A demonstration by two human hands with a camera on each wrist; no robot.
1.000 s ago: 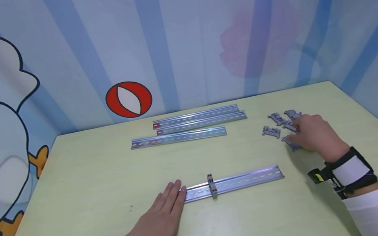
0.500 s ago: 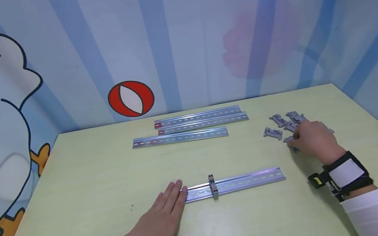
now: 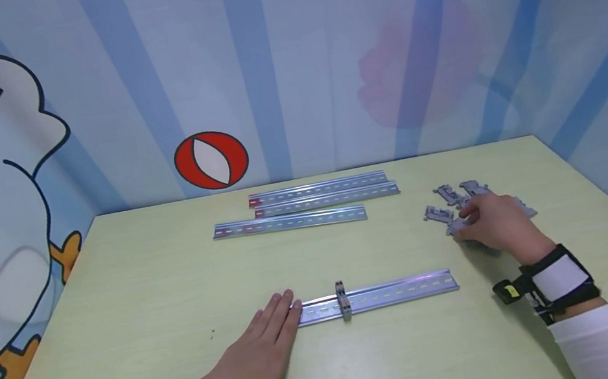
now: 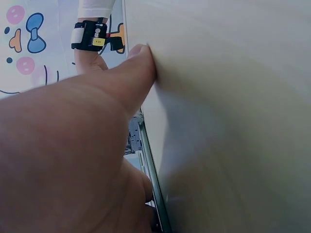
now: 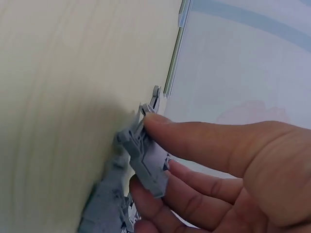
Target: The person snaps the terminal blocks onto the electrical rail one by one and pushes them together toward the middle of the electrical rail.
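A metal DIN rail (image 3: 404, 288) lies across the near part of the table, with one grey terminal block (image 3: 343, 301) standing across it. My left hand (image 3: 249, 374) is spread flat, its fingertips over the rail's left end and its thumb out on the tabletop. At the right, my right hand (image 3: 501, 225) pinches a grey terminal block (image 5: 151, 167) between thumb and fingers, tilted close over the table. Several loose terminal blocks (image 3: 437, 214) lie flat around that hand, some partly hidden behind it.
Three more DIN rails lie at the back of the table: a front one (image 3: 288, 222) and two behind it, a middle rail (image 3: 329, 199) and a rear rail (image 3: 318, 188). A patterned backdrop (image 3: 303, 65) stands along the table's (image 3: 177, 287) back edge.
My right hand has drawn slightly back from the pile, and its fingers have picked up a terminal block and tilted it. My left hand and the near rail stay put.
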